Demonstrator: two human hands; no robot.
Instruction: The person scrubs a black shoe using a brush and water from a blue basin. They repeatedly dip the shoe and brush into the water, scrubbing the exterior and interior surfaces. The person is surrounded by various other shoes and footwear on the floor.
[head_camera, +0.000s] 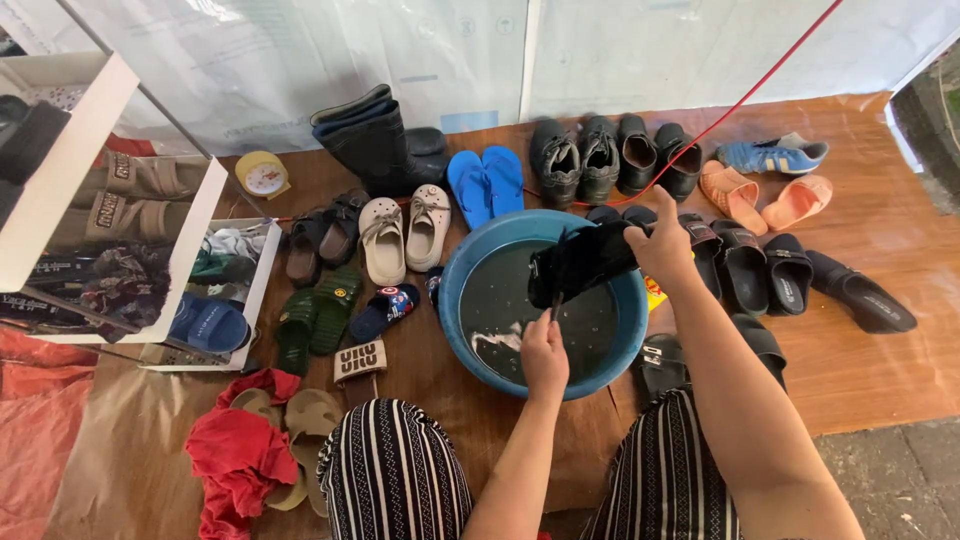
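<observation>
So there's a black slipper (583, 262) held up over a round blue basin (470, 262) that has dark water with a bit of white suds in it. The right hand (662, 243) is clamped around the slipper's toe end, fingers wrapped tight, keeping it roughly level above the basin's far half. The left hand (544, 356) is closed around something thin and dark that sticks up toward the slipper's underside; too small to tell what it is exactly. That hand sits over the basin's near rim.

The basin is on a brown floor covered in footwear. Right behind it is a pair of blue flip-flops (487, 184), with cream clogs (405, 235) to their left and tall black rubber boots (375, 140) beyond those. Further right is a row of black shoes (612, 155), then orange sandals (765, 198) and a blue sneaker (775, 154). Several black slides (765, 268) lie just right of the basin. Green sandals (318, 314) sit to the basin's left, near a white shelf unit (200, 205) stuffed with more shoes. A red cloth (238, 450) is bunched up by the person's striped knee (395, 470).
</observation>
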